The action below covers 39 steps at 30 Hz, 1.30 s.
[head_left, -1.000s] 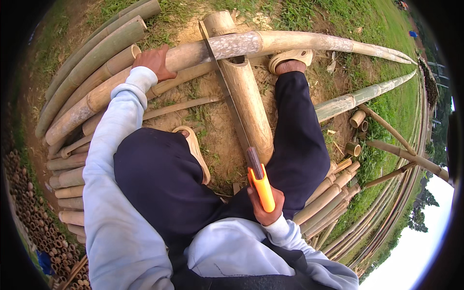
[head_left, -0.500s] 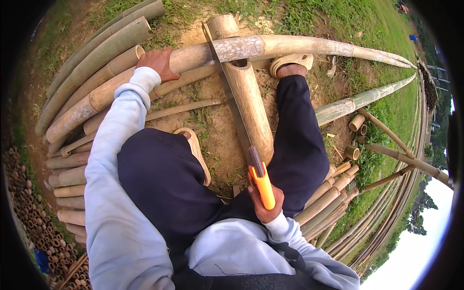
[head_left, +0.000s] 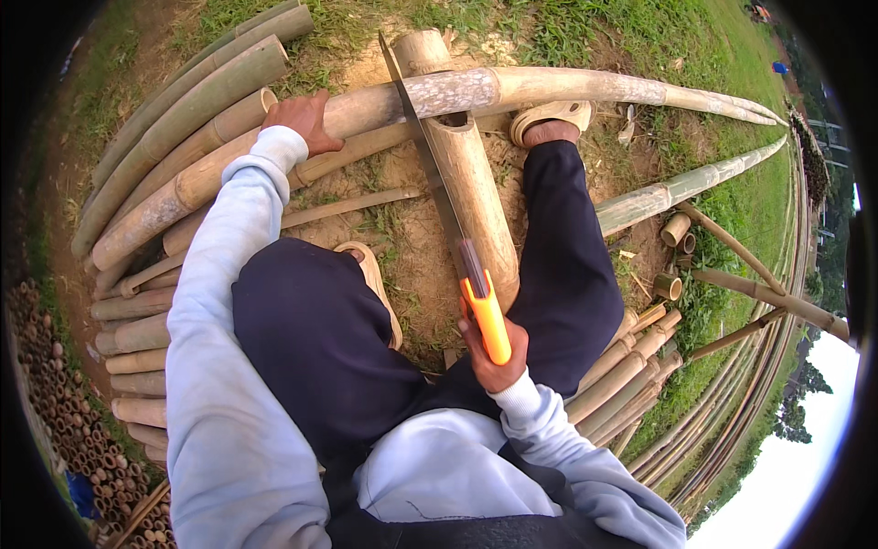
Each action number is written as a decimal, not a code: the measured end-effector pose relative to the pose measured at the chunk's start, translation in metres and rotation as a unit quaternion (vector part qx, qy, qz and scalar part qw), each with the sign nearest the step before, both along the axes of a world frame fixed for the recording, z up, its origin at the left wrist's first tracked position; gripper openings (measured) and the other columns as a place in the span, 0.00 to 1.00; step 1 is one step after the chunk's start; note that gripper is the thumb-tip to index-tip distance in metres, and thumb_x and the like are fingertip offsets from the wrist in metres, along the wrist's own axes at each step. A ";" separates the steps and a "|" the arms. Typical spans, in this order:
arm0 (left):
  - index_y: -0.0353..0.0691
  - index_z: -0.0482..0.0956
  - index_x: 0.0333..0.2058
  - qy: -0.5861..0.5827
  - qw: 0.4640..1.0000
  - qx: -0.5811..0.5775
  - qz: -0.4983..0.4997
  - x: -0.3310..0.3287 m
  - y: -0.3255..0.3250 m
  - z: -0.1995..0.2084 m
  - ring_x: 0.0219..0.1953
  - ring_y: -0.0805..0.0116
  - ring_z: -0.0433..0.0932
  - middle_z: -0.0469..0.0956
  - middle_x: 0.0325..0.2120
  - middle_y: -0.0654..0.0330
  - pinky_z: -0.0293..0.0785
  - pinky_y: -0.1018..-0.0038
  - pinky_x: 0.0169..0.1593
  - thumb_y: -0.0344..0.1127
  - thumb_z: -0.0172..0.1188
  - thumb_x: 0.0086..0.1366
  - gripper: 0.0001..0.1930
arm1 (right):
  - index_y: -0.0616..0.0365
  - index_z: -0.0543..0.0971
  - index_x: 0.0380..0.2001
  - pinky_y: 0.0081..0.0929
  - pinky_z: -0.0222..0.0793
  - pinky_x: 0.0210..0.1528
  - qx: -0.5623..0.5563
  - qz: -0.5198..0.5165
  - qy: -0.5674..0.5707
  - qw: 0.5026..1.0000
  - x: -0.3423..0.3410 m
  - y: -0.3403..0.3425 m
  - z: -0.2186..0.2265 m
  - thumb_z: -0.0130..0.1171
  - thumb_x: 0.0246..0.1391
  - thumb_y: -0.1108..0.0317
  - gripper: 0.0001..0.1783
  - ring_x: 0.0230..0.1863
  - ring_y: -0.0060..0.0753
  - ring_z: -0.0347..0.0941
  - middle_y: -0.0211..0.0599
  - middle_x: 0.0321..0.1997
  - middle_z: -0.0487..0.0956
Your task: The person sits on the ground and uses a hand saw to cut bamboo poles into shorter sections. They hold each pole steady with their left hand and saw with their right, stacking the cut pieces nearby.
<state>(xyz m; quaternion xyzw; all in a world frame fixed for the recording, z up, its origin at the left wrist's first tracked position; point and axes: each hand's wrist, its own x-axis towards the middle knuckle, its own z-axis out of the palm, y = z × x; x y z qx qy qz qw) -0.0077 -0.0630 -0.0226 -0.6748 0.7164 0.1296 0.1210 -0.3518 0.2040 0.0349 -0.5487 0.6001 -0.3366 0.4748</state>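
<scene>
A long, pale bamboo pole (head_left: 540, 86) lies crosswise in front of me over a thick wooden log (head_left: 477, 201). My left hand (head_left: 306, 122) grips the pole left of the log, fingers wrapped over its far side. In my right hand (head_left: 498, 352) is the orange handle of a hand saw (head_left: 428, 151). Its long blade runs away from me and rests across the pole, close beside the log, with the tip past the pole's far side. Whether the teeth sit in a cut I cannot tell.
Thick bamboo poles (head_left: 210, 96) lie stacked at the left, with cut lengths (head_left: 137, 382) below them. Several short bamboo rings (head_left: 668, 286) and a pile of pieces (head_left: 631, 375) are at the right. My sandalled feet (head_left: 551, 122) flank the log.
My right hand has pushed the saw forward, away from me, so its tip reaches farther past the pole. My left hand stays on the pole.
</scene>
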 end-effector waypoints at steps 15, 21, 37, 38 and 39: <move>0.39 0.75 0.54 0.001 0.999 -0.035 -0.008 0.007 0.001 -0.009 0.43 0.45 0.86 0.86 0.39 0.45 0.83 0.54 0.49 0.59 0.73 0.49 0.39 | 0.66 0.81 0.38 0.30 0.69 0.30 0.014 0.020 -0.009 1.000 0.025 -0.060 -0.016 0.67 0.63 0.70 0.09 0.24 0.24 0.70 0.36 0.23 0.77; 0.37 0.75 0.51 0.001 1.000 -0.022 -0.007 -0.003 0.004 -0.008 0.43 0.47 0.86 0.86 0.38 0.46 0.84 0.55 0.49 0.59 0.73 0.50 0.37 | 0.66 0.85 0.46 0.27 0.76 0.37 -0.054 -0.023 0.035 0.998 -0.005 -0.003 -0.005 0.66 0.59 0.76 0.12 0.29 0.27 0.80 0.38 0.27 0.82; 0.40 0.75 0.57 -0.002 1.000 -0.029 -0.003 -0.004 -0.003 -0.004 0.41 0.44 0.86 0.86 0.38 0.45 0.83 0.52 0.49 0.61 0.73 0.46 0.43 | 0.62 0.81 0.49 0.35 0.74 0.34 -0.098 0.041 -0.062 0.992 0.059 -0.135 -0.026 0.71 0.55 0.70 0.19 0.26 0.44 0.80 0.45 0.27 0.80; 0.40 0.75 0.57 -0.005 0.999 -0.031 -0.006 -0.004 -0.003 -0.006 0.41 0.44 0.86 0.86 0.38 0.44 0.83 0.53 0.49 0.61 0.73 0.46 0.44 | 0.63 0.81 0.46 0.32 0.73 0.33 -0.095 0.038 -0.067 0.992 0.058 -0.135 -0.023 0.71 0.56 0.70 0.16 0.26 0.38 0.77 0.41 0.26 0.78; 0.40 0.75 0.58 -0.008 0.999 -0.032 -0.008 -0.004 -0.002 -0.007 0.41 0.44 0.86 0.86 0.38 0.44 0.83 0.53 0.49 0.61 0.73 0.46 0.44 | 0.64 0.80 0.43 0.30 0.72 0.33 -0.092 0.036 -0.072 0.993 0.058 -0.134 -0.021 0.71 0.57 0.69 0.14 0.25 0.31 0.74 0.37 0.25 0.77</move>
